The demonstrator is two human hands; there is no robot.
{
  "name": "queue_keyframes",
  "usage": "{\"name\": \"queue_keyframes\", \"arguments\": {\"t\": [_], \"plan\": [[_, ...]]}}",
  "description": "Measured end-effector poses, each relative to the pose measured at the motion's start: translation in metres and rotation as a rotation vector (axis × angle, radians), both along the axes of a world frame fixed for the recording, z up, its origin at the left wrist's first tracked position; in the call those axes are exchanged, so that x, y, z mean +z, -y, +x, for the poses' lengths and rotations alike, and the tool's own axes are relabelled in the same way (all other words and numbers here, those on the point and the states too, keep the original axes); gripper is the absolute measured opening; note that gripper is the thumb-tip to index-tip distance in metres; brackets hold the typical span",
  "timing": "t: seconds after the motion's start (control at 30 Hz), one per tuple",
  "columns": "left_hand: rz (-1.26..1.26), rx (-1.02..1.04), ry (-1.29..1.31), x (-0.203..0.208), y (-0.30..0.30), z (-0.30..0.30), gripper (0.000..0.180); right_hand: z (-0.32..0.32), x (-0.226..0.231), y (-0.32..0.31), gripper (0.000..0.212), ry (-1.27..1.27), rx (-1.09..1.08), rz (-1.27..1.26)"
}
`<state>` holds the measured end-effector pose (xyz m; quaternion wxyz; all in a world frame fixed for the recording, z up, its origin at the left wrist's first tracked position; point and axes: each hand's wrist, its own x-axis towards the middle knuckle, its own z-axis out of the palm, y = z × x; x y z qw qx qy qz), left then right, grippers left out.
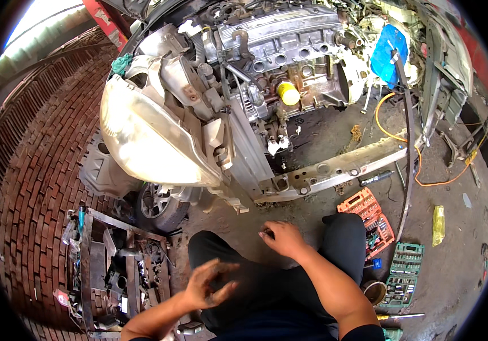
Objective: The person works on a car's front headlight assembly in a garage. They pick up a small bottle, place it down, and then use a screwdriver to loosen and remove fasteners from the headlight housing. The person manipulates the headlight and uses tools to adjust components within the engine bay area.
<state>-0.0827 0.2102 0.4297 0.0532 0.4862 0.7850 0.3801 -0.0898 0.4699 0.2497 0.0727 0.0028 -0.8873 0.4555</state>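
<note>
My left hand (210,284) hovers over my left thigh. Its fingers are dark with grime, curved and apart, and nothing shows between them. Farther forward, my right hand (282,237) hangs between my knees above the floor. Its fingers are curled together; whatever they may hold, if anything, is hidden. Neither hand touches the car. In front of me is the exposed engine (289,42), with a yellow oil filter (288,94) on its near side. A large headlight (142,139) fills the left of the car's front, and a bare metal crossmember (335,170) runs low across it.
On my right lie an orange socket case (367,221), a green socket case (404,275), a round tin (374,292) and a ratchet (377,178). A long dark bar (409,148) leans there. To my left stand a parts-filled metal frame (86,267) and a wheel (159,207).
</note>
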Motion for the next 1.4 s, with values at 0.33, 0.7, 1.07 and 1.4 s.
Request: {"name": "queue_keyframes", "arguments": {"t": [0.33,0.7,1.07,1.4], "plan": [[-0.040,0.760,0.571,-0.063,0.085,0.128,0.040,0.012,0.041,-0.013,0.029,-0.053,0.065,-0.134],[0.062,0.361,0.328,-0.100,-0.009,0.041,0.029,0.010,0.039,-0.020,0.026,-0.044,0.017,-0.199],[-0.209,0.142,0.293,-0.211,-0.091,-0.096,0.018,0.011,0.037,-0.048,0.021,-0.124,-0.176,-0.244],[-0.031,0.405,0.431,-0.294,-0.080,-0.122,0.024,0.007,0.025,-0.035,0.026,-0.093,-0.027,-0.181]]}}
